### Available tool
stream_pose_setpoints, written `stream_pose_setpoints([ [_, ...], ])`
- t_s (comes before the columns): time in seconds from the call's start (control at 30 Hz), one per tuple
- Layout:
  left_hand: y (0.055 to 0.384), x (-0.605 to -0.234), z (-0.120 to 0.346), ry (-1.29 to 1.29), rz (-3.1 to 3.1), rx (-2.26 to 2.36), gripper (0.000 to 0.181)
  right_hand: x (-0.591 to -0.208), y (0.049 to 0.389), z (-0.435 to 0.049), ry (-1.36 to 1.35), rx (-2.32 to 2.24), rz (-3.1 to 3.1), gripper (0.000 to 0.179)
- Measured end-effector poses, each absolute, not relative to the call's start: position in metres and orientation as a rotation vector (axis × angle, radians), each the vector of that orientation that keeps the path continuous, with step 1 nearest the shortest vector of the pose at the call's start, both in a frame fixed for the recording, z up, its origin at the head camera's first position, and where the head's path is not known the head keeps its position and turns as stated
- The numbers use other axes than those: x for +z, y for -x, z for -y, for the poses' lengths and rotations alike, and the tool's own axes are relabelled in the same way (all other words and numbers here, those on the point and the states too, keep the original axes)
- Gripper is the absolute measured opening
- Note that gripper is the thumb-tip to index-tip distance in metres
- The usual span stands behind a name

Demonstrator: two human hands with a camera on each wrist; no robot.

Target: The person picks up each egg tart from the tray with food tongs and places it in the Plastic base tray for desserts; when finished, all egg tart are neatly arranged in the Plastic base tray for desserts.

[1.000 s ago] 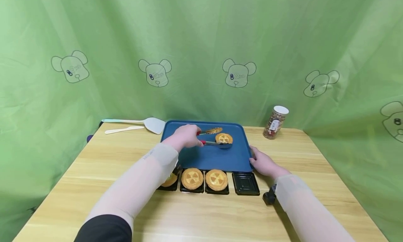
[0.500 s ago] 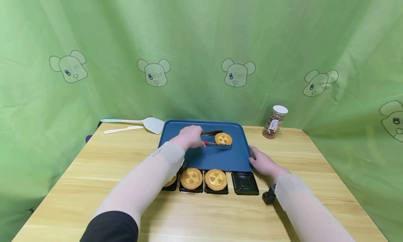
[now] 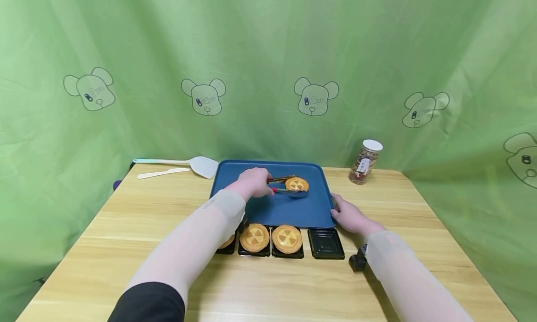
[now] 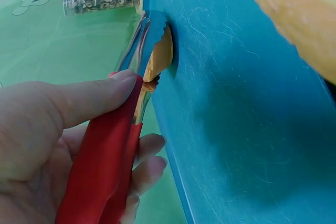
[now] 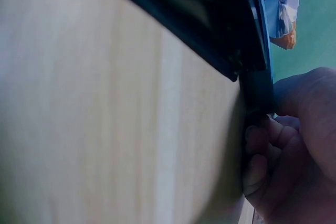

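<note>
My left hand (image 3: 253, 181) grips red-handled tongs (image 4: 102, 156), thumb on one arm and fingers round the other. The tongs' scalloped jaws lie on either side of a round tart (image 3: 297, 184) with a wedge pattern on top. This tart is at the right rear of the blue tray (image 3: 293, 214); in the left wrist view it shows edge-on between the jaws. My right hand (image 3: 352, 216) holds the tray's right rim near the front corner, with the thumb on the rim and the fingers curled below it in the right wrist view.
Before the tray stand black square holders with tarts, including a middle tart (image 3: 254, 237) and another tart (image 3: 287, 238); my left forearm partly hides one more. A holder (image 3: 326, 243) at the right shows its bare bottom. Behind are a spatula (image 3: 204, 166), a pale knife (image 3: 163, 173) and a jar (image 3: 365, 162).
My left hand has moved slightly right with the tongs, and the jaws have drawn closer about the tart. The right hand keeps its place on the tray's rim.
</note>
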State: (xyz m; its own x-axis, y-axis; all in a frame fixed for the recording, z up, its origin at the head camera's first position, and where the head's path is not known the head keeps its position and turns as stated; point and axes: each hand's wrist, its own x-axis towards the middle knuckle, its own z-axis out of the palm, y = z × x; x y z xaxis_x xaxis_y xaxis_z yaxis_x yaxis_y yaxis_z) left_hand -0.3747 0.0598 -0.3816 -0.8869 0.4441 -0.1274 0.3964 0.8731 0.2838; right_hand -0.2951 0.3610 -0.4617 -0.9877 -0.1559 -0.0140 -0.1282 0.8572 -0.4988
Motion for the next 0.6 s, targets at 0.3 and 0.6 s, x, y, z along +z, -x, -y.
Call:
stream_pose_setpoints([
  [0.3, 0.369, -0.379, -0.055, -0.659, -2.848, 0.386, 0.057, -0.461, 0.294, -0.359, 0.208, -0.811, -2.957, 0.058],
  [0.6, 0.357, -0.366, -0.053, -0.749, -2.846, 0.359, 0.057, -0.462, 0.296, -0.361, 0.202, -0.809, -2.949, 0.058],
])
